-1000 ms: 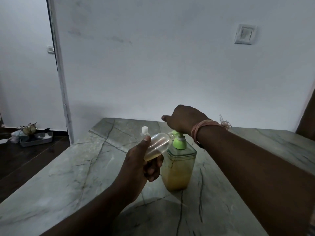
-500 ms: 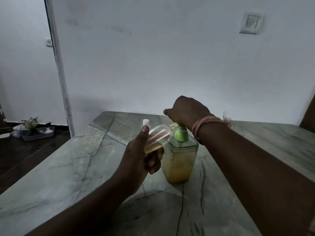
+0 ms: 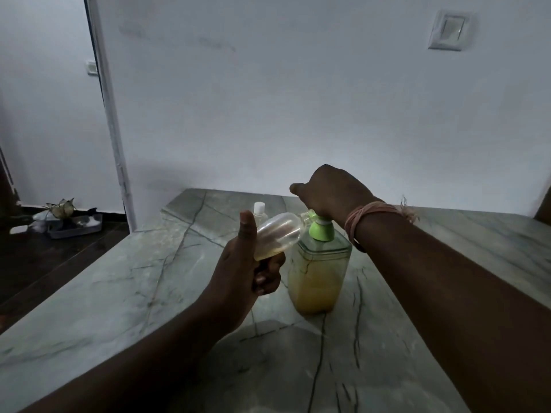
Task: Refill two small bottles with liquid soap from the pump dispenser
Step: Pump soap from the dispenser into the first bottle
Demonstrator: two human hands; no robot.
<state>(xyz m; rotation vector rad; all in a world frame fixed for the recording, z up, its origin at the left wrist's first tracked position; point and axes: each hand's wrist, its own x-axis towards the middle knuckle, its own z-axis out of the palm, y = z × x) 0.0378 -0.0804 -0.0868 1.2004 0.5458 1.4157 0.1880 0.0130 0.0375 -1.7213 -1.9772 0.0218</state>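
A clear square pump dispenser (image 3: 318, 275) with a green pump collar (image 3: 321, 230) stands mid-table, roughly half full of yellow soap. My right hand (image 3: 331, 192) rests closed on top of the pump head, covering it. My left hand (image 3: 250, 266) grips a small clear bottle (image 3: 278, 234), tilted with its open mouth against the green spout; a little yellow soap lies in its lower end. A second small bottle (image 3: 258, 212) with a white cap stands upright on the table behind my left thumb, partly hidden.
The grey-green marble table (image 3: 149, 287) has its left edge above a dark wooden floor. A tray with small items (image 3: 71, 225) lies on the floor at far left. A white wall with a switch plate (image 3: 450, 30) rises behind the table.
The pump head has come up a little under my right hand, showing a white stem above the collar. The small bottle stays at the spout. The view has shifted slightly.
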